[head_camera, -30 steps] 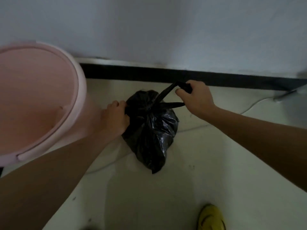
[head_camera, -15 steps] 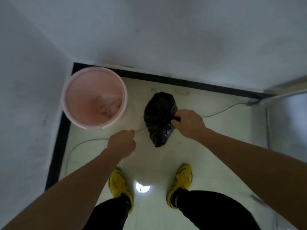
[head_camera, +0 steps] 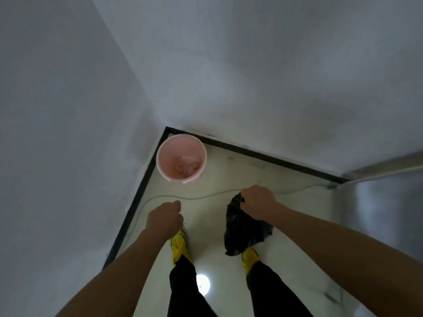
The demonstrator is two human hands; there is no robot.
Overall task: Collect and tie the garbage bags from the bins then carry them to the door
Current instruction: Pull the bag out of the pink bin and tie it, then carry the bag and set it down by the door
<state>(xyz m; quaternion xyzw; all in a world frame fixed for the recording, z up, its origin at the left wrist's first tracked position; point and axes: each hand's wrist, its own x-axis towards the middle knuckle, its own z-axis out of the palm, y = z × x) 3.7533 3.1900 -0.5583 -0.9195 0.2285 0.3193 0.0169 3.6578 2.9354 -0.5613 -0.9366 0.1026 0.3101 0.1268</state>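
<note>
A small black garbage bag (head_camera: 242, 232) hangs off the floor from my right hand (head_camera: 258, 203), which grips its tied top. The bag dangles above my right foot. My left hand (head_camera: 165, 218) hovers to the left, fingers loosely curled, holding nothing. A pink round bin (head_camera: 182, 156) stands in the corner of the room ahead, with no bag in it and a few scraps at its bottom.
White walls meet at the corner behind the bin, with a black skirting (head_camera: 263, 154) along the floor. A thin white cable (head_camera: 206, 196) runs across the pale tiled floor. My yellow shoes (head_camera: 179, 247) stand below. A metal-framed panel (head_camera: 384, 202) is at the right.
I have stood up; the view pulled back from the floor. My left hand let go of the bag, and my right hand lifted it off the floor toward me.
</note>
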